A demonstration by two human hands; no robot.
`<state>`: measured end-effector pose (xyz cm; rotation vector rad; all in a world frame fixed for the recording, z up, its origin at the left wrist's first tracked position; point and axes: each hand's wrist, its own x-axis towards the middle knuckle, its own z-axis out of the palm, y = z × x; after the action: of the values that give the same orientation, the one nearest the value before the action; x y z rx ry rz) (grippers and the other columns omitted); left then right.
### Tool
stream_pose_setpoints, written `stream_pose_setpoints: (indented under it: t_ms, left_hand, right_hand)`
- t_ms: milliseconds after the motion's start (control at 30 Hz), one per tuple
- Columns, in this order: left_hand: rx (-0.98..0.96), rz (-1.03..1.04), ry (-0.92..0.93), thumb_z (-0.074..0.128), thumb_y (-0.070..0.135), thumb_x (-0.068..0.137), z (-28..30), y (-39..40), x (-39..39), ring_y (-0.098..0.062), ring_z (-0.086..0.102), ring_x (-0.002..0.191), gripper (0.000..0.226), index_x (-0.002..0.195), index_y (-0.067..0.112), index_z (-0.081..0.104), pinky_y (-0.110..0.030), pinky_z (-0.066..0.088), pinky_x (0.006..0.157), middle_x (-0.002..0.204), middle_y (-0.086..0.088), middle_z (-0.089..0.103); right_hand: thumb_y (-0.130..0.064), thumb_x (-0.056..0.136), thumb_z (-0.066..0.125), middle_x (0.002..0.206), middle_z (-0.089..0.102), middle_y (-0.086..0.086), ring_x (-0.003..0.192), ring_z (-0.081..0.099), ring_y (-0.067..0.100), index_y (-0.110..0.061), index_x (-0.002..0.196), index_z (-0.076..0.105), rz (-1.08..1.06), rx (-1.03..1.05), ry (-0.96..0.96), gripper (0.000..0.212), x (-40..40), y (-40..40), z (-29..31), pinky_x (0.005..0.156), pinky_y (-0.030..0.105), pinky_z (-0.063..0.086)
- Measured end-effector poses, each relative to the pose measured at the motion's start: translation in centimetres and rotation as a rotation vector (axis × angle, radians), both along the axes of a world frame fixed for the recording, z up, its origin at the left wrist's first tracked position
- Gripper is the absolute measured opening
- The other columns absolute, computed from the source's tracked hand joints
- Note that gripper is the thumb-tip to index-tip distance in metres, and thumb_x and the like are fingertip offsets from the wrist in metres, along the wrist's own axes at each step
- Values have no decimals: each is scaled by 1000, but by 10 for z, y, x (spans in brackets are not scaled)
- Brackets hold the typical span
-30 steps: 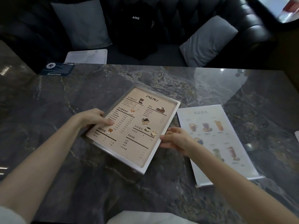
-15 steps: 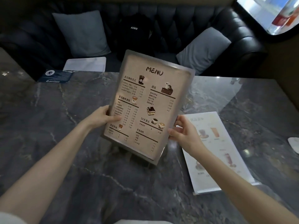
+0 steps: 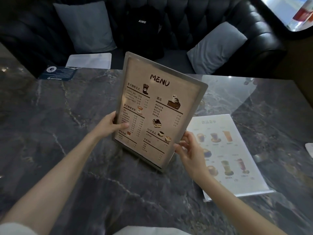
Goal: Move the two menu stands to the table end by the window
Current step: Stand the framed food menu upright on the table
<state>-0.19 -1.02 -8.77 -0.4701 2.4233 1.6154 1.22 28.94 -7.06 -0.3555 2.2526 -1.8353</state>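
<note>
left hand (image 3: 111, 125): gripping beige menu stand (image 3: 157, 112) by left edge
right hand (image 3: 189, 150): pinching its right edge
white menu stand (image 3: 237, 160): lying flat near table (image 3: 67, 133) right edge

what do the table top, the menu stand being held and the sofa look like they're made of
Table top: dark grey stone, likely polished marble or an imitation, going by the pale veins and the glossy window reflection.
Menu stand: a printed beige sheet behind what looks like clear acrylic, given the pale see-through border and rounded corners.
Sofa: black leather or faux leather, tufted, with a soft sheen.
</note>
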Motion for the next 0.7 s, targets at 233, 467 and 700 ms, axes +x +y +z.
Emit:
stream_pose_setpoints:
  t_ms: [233,467,700]
  left_hand:
    - [-264,73,119,80,25,67,-7,3,20,-15,63,99,50,111,14,59,-28,54,84,112,-2,67]
    - [-333,99,142,76,20,72,-6,10,29,-24,63,105,47,112,8,57,-25,49,83,117,-11,67]
    - [-335,107,77,71,21,77,-4,14,32,-28,60,112,45,115,6,53,-28,47,85,124,-14,63]
  right_hand:
    - [-8,87,57,96,62,-10,87,62,12,-20,103,50,23,48,29,21,17,-6,-5,72,14,50]
    - [-11,88,56,96,55,-29,89,57,-7,-33,103,44,7,123,70,29,29,-14,-11,68,1,43]
    - [-13,90,52,100,59,-18,89,58,0,-21,109,47,77,192,96,21,27,-11,-10,70,-2,41]
